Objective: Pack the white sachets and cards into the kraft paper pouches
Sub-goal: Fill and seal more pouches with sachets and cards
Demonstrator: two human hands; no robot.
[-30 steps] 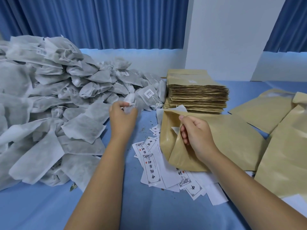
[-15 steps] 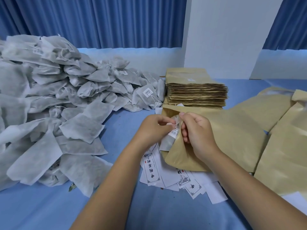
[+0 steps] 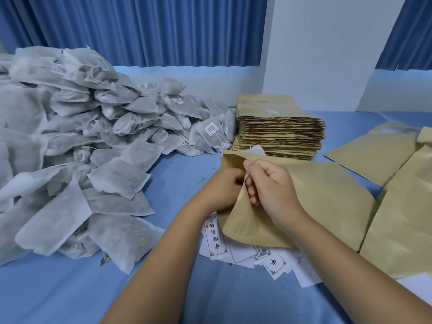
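Observation:
A kraft paper pouch (image 3: 322,197) lies in front of me with its mouth turned left. My right hand (image 3: 271,190) pinches the upper edge of that mouth and holds it up. My left hand (image 3: 222,190) reaches into the opening, its fingers curled and hidden behind the paper; the sachet it carried is out of sight inside. A white corner (image 3: 254,149) pokes from the pouch's far end. Printed white cards (image 3: 217,244) lie scattered under the pouch. A big heap of white sachets (image 3: 77,146) covers the left.
A tall stack of flat kraft pouches (image 3: 278,127) stands behind the open one. More kraft pouches (image 3: 402,218) lie spread at the right. A blue cloth (image 3: 70,293) covers the table. A white board (image 3: 327,50) and blue curtains stand at the back.
My left hand took a small sachet from the heap, carried it right to the pouch mouth and pushed in. The right hand kept holding the mouth open.

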